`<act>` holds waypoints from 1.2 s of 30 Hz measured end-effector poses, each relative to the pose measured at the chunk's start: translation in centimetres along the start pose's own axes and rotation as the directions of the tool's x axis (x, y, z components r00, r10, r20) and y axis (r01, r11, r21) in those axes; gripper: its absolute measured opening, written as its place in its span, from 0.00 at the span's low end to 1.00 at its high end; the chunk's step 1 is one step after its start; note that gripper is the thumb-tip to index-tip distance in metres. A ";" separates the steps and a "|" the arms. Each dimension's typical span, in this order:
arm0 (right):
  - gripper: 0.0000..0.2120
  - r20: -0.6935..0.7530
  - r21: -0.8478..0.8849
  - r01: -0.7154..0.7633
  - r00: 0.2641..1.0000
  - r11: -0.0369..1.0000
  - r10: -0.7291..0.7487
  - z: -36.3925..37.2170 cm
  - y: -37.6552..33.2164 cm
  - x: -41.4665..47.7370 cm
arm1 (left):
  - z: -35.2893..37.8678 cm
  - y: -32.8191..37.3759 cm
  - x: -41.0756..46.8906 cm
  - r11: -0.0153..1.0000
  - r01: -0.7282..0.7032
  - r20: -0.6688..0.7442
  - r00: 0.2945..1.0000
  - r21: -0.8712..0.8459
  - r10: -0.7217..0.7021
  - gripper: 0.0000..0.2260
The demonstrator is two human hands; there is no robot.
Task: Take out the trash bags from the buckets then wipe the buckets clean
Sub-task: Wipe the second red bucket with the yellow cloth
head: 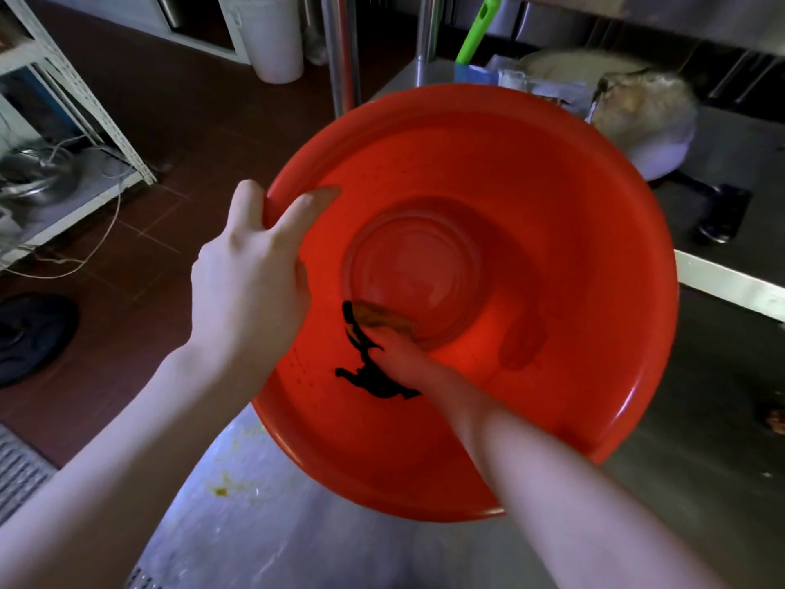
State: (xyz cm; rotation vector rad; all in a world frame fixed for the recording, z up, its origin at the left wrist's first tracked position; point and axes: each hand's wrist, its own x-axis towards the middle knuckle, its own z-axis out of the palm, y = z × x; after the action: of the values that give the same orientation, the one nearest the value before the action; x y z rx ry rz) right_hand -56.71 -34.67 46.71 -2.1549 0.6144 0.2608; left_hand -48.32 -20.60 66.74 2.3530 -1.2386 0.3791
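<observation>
A red bucket (552, 257), seen from above, fills the middle of the view, between a brown tiled floor (170, 121) and a steel table (701, 376). The left hand (250, 265) grips its left rim, fingers curled over the edge. The right hand (401, 361) reaches deep inside, against a yellow-brown cloth (382, 320) at the bottom edge; its grip cannot be made out. A black mark (374, 382) shows on the inner wall.

The bucket (573, 231) is held in the middle, with its mouth turned toward the camera. Its left rim is gripped by the left hand (250, 265). The right hand (399, 359) is set deep inside, near the bottom, on what may be a cloth (382, 318). A worktop (701, 397) lies to the right. A shelf rack (63, 121) stands on the floor (178, 121) to the left, and a pail (274, 40) is seen behind.
</observation>
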 end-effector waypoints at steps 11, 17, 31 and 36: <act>0.21 0.032 -0.285 -0.159 0.984 0.945 0.175 -2.9 2.4 -3.5 | 0.5 0.1 -2.1 0.999 0.012 -0.013 1.000 -0.041 -0.013 0.31; 0.25 -0.033 0.049 0.083 0.996 0.995 -0.082 -0.5 -3.7 -6.8 | 0.7 0.2 -1.8 1.000 0.023 -0.022 0.999 -0.017 -0.023 0.32; 0.25 -0.087 -0.171 -0.027 0.996 0.985 0.012 -0.3 -2.4 -5.0 | 0.5 1.2 -2.2 1.000 0.015 -0.030 0.999 -0.006 -0.015 0.32; 0.27 0.032 -0.144 0.136 0.991 0.980 -0.133 -0.1 -2.1 -10.0 | 0.6 0.5 -1.8 1.000 0.017 -0.015 1.000 -0.022 -0.017 0.32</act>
State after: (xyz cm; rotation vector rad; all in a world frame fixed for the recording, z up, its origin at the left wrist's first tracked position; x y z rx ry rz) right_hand -64.22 -30.38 52.13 -2.3197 0.4463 0.2627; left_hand -49.72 -19.86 65.60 2.3364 -1.2094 0.3750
